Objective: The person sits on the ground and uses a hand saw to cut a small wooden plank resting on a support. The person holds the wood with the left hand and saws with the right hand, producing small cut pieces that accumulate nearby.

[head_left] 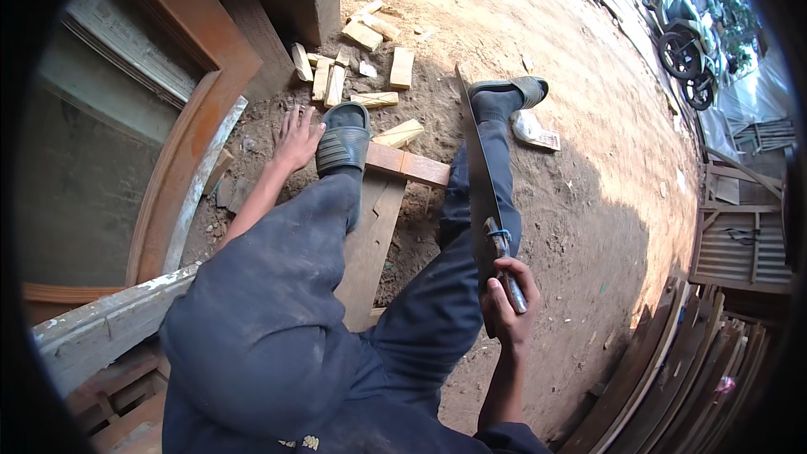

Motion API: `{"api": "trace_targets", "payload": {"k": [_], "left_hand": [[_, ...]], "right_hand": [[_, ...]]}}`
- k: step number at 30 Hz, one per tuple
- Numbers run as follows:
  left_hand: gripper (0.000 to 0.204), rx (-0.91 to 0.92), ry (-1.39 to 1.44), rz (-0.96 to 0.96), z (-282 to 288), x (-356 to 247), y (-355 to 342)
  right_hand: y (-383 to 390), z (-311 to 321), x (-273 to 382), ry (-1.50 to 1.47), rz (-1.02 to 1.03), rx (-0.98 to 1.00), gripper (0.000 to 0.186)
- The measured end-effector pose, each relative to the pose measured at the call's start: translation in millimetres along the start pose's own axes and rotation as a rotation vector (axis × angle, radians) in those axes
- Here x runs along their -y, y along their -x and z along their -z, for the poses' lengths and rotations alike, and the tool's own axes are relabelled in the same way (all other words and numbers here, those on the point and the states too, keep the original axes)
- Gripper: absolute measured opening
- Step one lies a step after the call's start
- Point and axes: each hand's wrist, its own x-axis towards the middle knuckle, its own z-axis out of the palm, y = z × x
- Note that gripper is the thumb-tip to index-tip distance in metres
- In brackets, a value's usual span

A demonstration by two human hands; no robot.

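Observation:
My right hand (509, 309) is closed round the handle of a handsaw (482, 170). Its long blade points away from me, over my right leg. My left hand (296, 139) reaches down beside my left sandal (344, 139), fingers stretched out and apart, with nothing visible in them. A reddish-brown wooden piece (410, 165) lies crosswise on a plank (370, 240) between my legs, its left end next to that sandal. Just past my left hand are several cut wood blocks (335, 84); one loose block (398, 134) lies closer to the reddish piece.
A brown wooden frame (197, 130) leans at the left, with a weathered beam (118, 319) below it. Dirt ground (572, 227) stretches right. A small white bag (528, 128) lies by my right foot. Stacked boards (664, 370) fill the lower right; a motorbike (685, 29) stands far off.

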Motion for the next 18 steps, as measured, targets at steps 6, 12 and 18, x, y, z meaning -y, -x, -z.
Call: {"api": "trace_targets", "payload": {"k": [6, 12, 18], "left_hand": [[0.069, 0.064, -0.064, 0.039, -6, 0, 6], [0.068, 0.069, -0.038, 0.067, -14, 11, 5], [0.070, 0.060, -0.006, 0.057, -15, 7, 9]], "right_hand": [[-59, -48, -2, -0.293, -0.122, 0.004, 0.015], [-132, -91, -26, -0.383, -0.227, 0.088, 0.012], [-181, -106, 21, -0.552, 0.083, -0.086, 0.015]]}}
